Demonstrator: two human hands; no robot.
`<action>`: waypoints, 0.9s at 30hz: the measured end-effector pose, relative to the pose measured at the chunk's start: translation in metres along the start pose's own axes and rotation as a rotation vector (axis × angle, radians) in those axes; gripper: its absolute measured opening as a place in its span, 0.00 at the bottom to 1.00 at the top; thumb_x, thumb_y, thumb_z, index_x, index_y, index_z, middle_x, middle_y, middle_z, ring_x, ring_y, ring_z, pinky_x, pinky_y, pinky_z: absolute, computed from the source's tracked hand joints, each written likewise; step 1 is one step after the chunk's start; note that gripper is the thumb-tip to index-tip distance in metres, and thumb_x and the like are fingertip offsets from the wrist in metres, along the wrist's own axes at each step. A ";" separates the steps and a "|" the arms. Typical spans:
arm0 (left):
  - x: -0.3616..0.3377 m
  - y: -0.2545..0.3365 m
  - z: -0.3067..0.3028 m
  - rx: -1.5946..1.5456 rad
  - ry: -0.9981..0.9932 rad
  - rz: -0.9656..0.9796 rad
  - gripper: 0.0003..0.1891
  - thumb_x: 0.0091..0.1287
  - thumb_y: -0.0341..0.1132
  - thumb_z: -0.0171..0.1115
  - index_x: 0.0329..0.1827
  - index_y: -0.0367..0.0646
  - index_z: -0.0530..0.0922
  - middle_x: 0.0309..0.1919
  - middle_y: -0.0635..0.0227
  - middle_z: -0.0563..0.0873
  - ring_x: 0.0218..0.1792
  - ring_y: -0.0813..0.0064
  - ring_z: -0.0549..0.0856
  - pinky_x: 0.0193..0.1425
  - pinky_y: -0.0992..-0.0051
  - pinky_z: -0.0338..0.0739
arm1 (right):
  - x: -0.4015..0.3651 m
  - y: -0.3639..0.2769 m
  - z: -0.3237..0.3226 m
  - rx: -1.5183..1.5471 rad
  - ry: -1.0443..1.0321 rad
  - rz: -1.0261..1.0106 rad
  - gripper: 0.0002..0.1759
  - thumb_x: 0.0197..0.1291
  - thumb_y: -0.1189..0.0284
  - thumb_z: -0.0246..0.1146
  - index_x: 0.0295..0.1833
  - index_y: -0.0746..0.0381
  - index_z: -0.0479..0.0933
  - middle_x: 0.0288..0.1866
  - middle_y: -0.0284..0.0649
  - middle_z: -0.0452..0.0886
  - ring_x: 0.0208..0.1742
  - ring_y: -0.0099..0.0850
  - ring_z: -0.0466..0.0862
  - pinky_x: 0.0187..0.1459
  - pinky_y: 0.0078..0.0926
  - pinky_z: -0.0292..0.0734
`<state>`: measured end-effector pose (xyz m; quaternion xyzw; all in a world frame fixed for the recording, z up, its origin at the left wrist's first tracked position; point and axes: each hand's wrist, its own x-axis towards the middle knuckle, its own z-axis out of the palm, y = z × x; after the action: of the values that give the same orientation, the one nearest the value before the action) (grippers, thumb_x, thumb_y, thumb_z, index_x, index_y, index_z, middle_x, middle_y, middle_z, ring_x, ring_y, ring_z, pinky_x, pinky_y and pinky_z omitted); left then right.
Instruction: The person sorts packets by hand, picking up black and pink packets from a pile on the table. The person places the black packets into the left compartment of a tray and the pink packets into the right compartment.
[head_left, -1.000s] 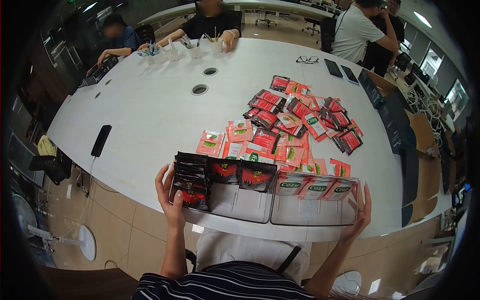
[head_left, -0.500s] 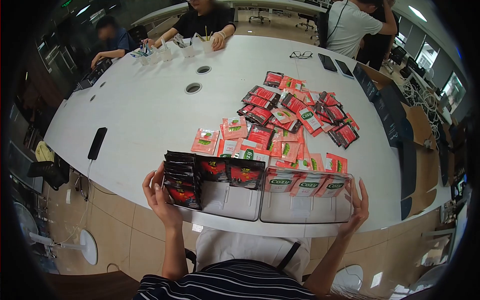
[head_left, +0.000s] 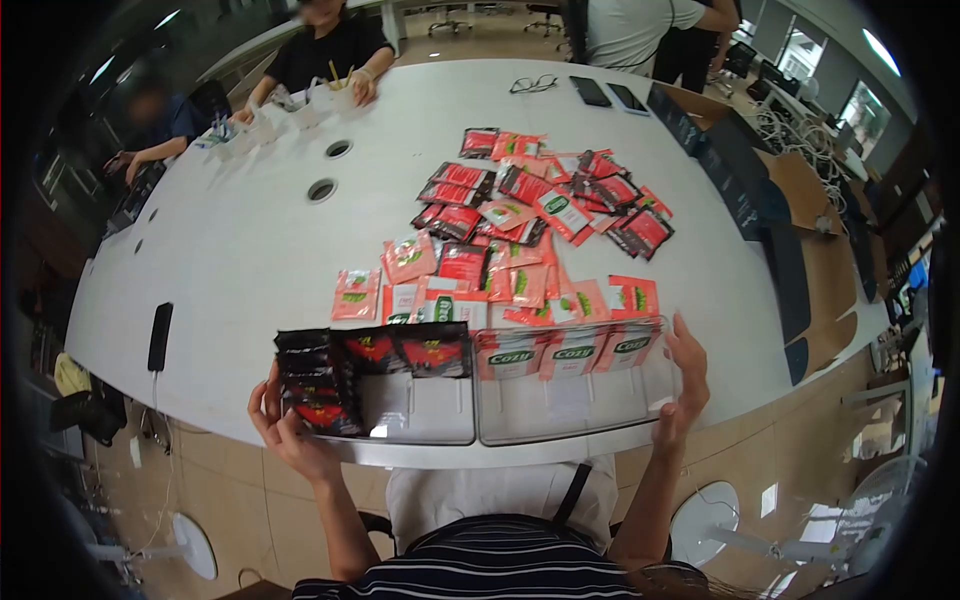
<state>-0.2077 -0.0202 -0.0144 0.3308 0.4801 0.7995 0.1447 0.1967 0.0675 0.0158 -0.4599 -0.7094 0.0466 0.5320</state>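
Note:
Two clear plastic bins stand side by side at the near table edge. The left bin (head_left: pixel 415 440) holds black-and-red sachets (head_left: pixel 318 385), stacked along its left side and standing along its back. In the right bin (head_left: pixel 560 440), several pink-and-white "Cozy" sachets (head_left: pixel 573 355) stand along the back wall. My left hand (head_left: pixel 290 430) grips the left bin's outer side, thumb near its front corner. At the right bin's outer end, my right hand (head_left: pixel 687 370) clasps the wall, fingers up along the side and thumb towards the front.
Loose red and pink sachets (head_left: pixel 505 215) lie heaped behind the bins. A phone on a cable (head_left: pixel 160 335) lies left; opened cardboard boxes (head_left: pixel 810 270) line the right edge. Glasses (head_left: pixel 533 85), two phones and a seated person (head_left: pixel 325 50) with cups are at the far side.
The whole view has shifted, so the table and heap appear further left. My left hand has slid lower on the left bin's side, its thumb now at the front corner. The sachets look unchanged.

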 end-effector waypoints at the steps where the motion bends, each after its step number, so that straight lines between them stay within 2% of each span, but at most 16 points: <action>1: 0.000 -0.001 0.000 0.024 0.001 -0.018 0.25 0.59 0.23 0.42 0.63 0.35 0.62 0.64 0.48 0.71 0.61 0.62 0.75 0.60 0.68 0.76 | 0.000 -0.002 -0.002 -0.051 -0.026 -0.045 0.44 0.61 0.35 0.45 0.57 0.67 0.77 0.61 0.54 0.76 0.63 0.47 0.74 0.60 0.42 0.68; 2: 0.000 -0.005 0.002 -0.034 0.015 0.015 0.26 0.59 0.22 0.40 0.63 0.35 0.62 0.65 0.47 0.71 0.62 0.61 0.75 0.60 0.68 0.77 | 0.001 -0.005 0.001 -0.039 0.000 -0.084 0.40 0.62 0.39 0.47 0.52 0.66 0.80 0.57 0.51 0.80 0.62 0.48 0.74 0.63 0.42 0.65; 5: -0.002 0.003 0.001 0.038 0.044 -0.049 0.26 0.58 0.21 0.40 0.63 0.35 0.62 0.65 0.46 0.70 0.62 0.61 0.75 0.61 0.66 0.76 | -0.002 -0.009 0.000 -0.102 -0.063 -0.079 0.37 0.61 0.41 0.48 0.50 0.65 0.82 0.54 0.48 0.82 0.62 0.47 0.74 0.63 0.41 0.65; 6: -0.003 0.001 0.001 -0.043 0.043 -0.026 0.26 0.58 0.20 0.39 0.63 0.35 0.62 0.65 0.46 0.70 0.61 0.61 0.75 0.61 0.66 0.76 | -0.003 -0.007 0.002 -0.111 -0.042 -0.096 0.32 0.61 0.47 0.50 0.48 0.64 0.83 0.53 0.46 0.83 0.62 0.47 0.75 0.63 0.40 0.65; 9: -0.006 0.004 0.009 -0.096 0.113 0.018 0.26 0.56 0.20 0.41 0.61 0.38 0.63 0.63 0.43 0.72 0.56 0.62 0.80 0.56 0.69 0.80 | -0.002 -0.008 0.002 -0.161 -0.040 -0.107 0.27 0.60 0.54 0.51 0.49 0.64 0.83 0.53 0.45 0.84 0.61 0.45 0.76 0.61 0.38 0.66; 13: -0.005 0.001 0.001 -0.033 0.081 0.019 0.26 0.55 0.21 0.41 0.61 0.36 0.62 0.63 0.43 0.72 0.58 0.61 0.79 0.60 0.67 0.78 | -0.001 -0.011 0.001 -0.219 -0.026 -0.114 0.23 0.56 0.60 0.53 0.48 0.63 0.83 0.52 0.44 0.84 0.60 0.44 0.77 0.59 0.37 0.67; 16: -0.006 0.005 0.012 -0.058 0.121 0.029 0.26 0.55 0.21 0.41 0.61 0.36 0.63 0.62 0.43 0.73 0.55 0.63 0.80 0.58 0.68 0.79 | -0.002 -0.008 0.001 -0.228 -0.033 -0.118 0.21 0.55 0.64 0.54 0.48 0.64 0.83 0.52 0.44 0.84 0.59 0.43 0.78 0.58 0.36 0.67; 22: -0.005 0.003 0.007 -0.059 0.066 0.011 0.26 0.54 0.21 0.41 0.60 0.36 0.66 0.62 0.46 0.75 0.43 0.79 0.80 0.45 0.80 0.76 | -0.002 -0.008 0.004 -0.103 0.004 -0.066 0.20 0.53 0.69 0.55 0.49 0.65 0.82 0.52 0.46 0.84 0.58 0.45 0.78 0.61 0.39 0.69; 27: -0.005 0.000 0.004 0.010 0.021 0.027 0.25 0.54 0.21 0.42 0.59 0.36 0.67 0.62 0.46 0.75 0.38 0.83 0.78 0.41 0.84 0.73 | -0.001 -0.005 0.003 -0.138 0.044 -0.089 0.19 0.52 0.71 0.57 0.49 0.65 0.82 0.52 0.45 0.83 0.55 0.45 0.79 0.59 0.38 0.71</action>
<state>-0.2017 -0.0206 -0.0150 0.3296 0.4810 0.8023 0.1272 0.1912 0.0648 0.0164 -0.4645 -0.7189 -0.0360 0.5160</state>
